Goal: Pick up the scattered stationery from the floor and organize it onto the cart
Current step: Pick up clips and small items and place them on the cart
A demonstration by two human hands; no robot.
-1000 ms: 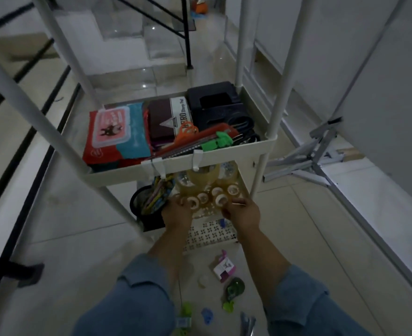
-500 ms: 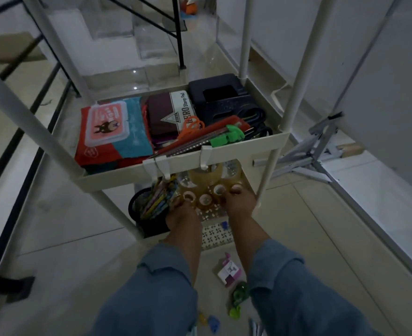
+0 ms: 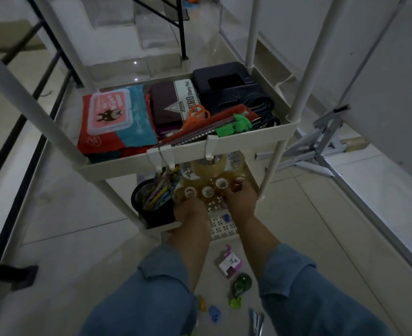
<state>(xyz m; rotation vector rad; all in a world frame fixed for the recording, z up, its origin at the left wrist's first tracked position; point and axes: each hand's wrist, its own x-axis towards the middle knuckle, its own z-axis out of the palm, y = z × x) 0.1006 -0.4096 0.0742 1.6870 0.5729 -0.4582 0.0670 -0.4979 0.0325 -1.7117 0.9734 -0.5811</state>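
A white cart [image 3: 236, 139] stands in front of me with two shelves in view. Both hands reach under the upper shelf. My left hand [image 3: 188, 209] and my right hand [image 3: 240, 202] grip a row of small clear tape rolls [image 3: 207, 191] from either end, over the lower shelf [image 3: 222, 229]. Larger tape rolls [image 3: 208, 166] sit just behind them. On the floor near my sleeves lie a pink and white box [image 3: 229, 263], a green correction tape [image 3: 242, 283], small green and blue clips [image 3: 214, 312] and a metal piece [image 3: 256, 321].
The upper shelf holds a wipes pack [image 3: 112, 117], a stamp pad tin [image 3: 173, 103], a black box [image 3: 226, 86], orange scissors [image 3: 196, 116] and a ruler. A black mesh cup of pencils [image 3: 151, 202] stands left of my hands. Grey metal brackets [image 3: 321, 146] lie at the right.
Both hands have carried the row of small tape rolls forward, further under the upper shelf and onto the lower shelf. My view has moved closer to the cart.
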